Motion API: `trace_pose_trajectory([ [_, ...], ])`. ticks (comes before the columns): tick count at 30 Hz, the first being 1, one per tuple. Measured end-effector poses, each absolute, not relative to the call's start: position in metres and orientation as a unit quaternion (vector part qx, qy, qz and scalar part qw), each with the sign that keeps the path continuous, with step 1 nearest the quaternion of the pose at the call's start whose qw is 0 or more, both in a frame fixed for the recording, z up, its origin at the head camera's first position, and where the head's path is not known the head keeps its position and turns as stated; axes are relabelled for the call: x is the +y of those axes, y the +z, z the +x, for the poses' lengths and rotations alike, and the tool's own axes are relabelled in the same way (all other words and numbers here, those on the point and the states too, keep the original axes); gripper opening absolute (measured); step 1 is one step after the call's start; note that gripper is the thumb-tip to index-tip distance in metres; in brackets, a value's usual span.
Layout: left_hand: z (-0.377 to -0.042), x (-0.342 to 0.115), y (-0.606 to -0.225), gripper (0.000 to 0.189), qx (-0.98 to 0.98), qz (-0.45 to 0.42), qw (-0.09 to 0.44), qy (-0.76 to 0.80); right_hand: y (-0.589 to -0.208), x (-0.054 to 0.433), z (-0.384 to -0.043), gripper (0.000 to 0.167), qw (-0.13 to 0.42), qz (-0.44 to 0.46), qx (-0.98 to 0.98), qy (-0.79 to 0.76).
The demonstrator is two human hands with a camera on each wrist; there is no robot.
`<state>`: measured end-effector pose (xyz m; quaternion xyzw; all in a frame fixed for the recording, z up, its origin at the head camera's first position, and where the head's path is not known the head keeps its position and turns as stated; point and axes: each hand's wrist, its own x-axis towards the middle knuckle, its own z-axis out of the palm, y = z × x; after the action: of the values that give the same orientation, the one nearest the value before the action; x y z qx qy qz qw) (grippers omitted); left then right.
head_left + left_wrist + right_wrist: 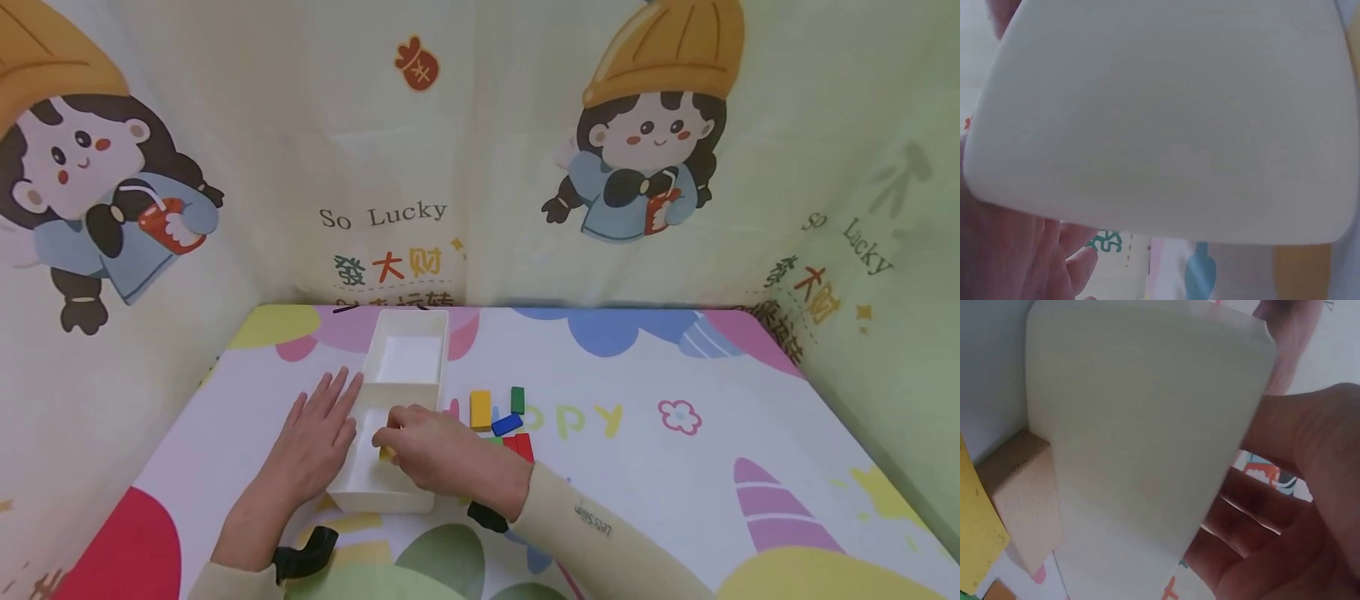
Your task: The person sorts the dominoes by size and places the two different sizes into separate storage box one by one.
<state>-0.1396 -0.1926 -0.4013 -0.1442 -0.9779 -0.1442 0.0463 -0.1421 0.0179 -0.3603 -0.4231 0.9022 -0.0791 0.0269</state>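
Note:
A white two-compartment box (pixel 402 384) lies lengthwise on the table. My left hand (pixel 311 442) rests along its left side, fingers extended and fingertips near the rim. The box's white wall fills most of the left wrist view. Over the near compartment, my right hand (pixel 435 446) has curled fingers and pinches a small yellow block (pixel 386 453), mostly hidden beneath them. In the right wrist view the box wall (pixel 1147 437) covers the held block, while the thumb and fingers (pixel 1229 519) show behind it.
Right of the box lie a yellow block (pixel 480 410), a green block (pixel 517 400), a blue block (pixel 507 425) and red blocks (pixel 523 447). A plain wooden block (pixel 1029 500) stands beside the box in the right wrist view. Printed curtains surround the patterned table (pixel 615 500).

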Motion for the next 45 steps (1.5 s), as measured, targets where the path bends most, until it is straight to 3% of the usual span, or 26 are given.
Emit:
trace_pose_trajectory([
  [9, -0.14, -0.193, -0.4, 0.057, -0.977, -0.141, 0.043, -0.154, -0.366, 0.009, -0.148, 0.027, 0.053, -0.444, 0.894, -0.024],
  [18, -0.14, -0.192, -0.4, 0.058, -0.977, -0.139, 0.043, -0.159, -0.366, 0.004, -0.154, 0.029, 0.119, -0.412, 0.903, -0.016],
  [27, -0.139, -0.192, -0.401, 0.058, -0.976, -0.131, 0.029, -0.173, -0.369, 0.006, -0.156, 0.028, 0.109, -0.454, 0.884, -0.005],
  [37, -0.138, -0.191, -0.4, 0.058, -0.975, -0.133, 0.037, -0.174, -0.369, -0.005, -0.153, 0.028, 0.102, -0.394, 0.913, 0.014],
  [45, -0.139, -0.193, -0.401, 0.056, -0.975, -0.137, 0.045, -0.167, -0.366, -0.007, -0.155, 0.02, 0.191, -0.434, 0.88, -0.018],
])
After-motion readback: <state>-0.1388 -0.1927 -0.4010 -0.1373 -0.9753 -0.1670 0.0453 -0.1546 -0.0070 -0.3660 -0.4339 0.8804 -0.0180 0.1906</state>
